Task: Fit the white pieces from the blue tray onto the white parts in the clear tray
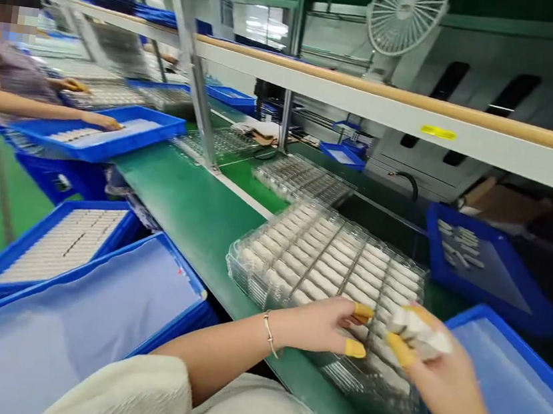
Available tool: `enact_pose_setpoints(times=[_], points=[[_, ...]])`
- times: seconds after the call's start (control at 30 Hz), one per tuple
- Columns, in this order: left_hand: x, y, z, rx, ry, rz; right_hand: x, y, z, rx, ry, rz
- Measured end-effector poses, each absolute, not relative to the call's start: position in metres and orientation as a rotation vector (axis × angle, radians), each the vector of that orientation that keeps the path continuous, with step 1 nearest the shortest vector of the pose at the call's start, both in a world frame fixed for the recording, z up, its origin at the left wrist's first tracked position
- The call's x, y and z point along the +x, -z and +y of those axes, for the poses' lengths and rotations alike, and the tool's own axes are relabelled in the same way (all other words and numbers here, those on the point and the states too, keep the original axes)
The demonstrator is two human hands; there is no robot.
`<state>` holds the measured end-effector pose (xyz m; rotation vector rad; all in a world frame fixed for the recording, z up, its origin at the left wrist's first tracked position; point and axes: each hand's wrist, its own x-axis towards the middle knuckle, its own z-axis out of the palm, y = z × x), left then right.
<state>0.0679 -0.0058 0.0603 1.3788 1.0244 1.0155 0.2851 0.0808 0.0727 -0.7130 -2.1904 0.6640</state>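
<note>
My left hand (315,322), with yellow finger cots and a bracelet at the wrist, hovers over the near side of a clear plastic tray (252,278). Its thumb and index finger are apart, with nothing seen between them. Rows of small white pieces (336,251) fill much of the tray's compartments. Just right of it, my right hand (448,372) is closed on a few white pieces (417,333), pinched together between yellow-capped fingers above the tray's right side. Their exact kind cannot be made out. My hands partly cover the tray's near right compartments.
Blue bins lined with pale sheets stand at the right (521,385) and lower left (91,318). Another blue bin (57,244) holds rows of white pieces. Behind lies a second clear tray (305,178). A metal post (189,55) and shelf (370,101) cross ahead. A co-worker (14,81) works at left.
</note>
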Motion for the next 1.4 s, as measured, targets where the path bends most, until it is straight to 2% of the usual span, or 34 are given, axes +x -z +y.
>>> enact_pose_setpoints(times=[0.17,0.37,0.63,1.0,1.4], points=[[0.079,-0.052,-0.010,1.347,-1.027,0.918,0.248,-0.059,0.049,-0.522,-0.663,-2.294],[0.083,-0.046,-0.012,1.529,-0.912,1.042,0.243,-0.053,0.040,-0.379,-0.722,-2.322],[0.079,-0.048,-0.015,1.425,-1.012,0.907,0.256,-0.052,0.038,-0.608,-0.795,-2.206],[0.072,-0.066,-0.017,1.574,-1.097,1.108,0.269,-0.076,0.043,-0.789,-0.921,-2.212],[0.073,-0.075,-0.026,2.280,-0.582,1.850,0.278,-0.054,0.059,-0.752,-1.387,-1.965]])
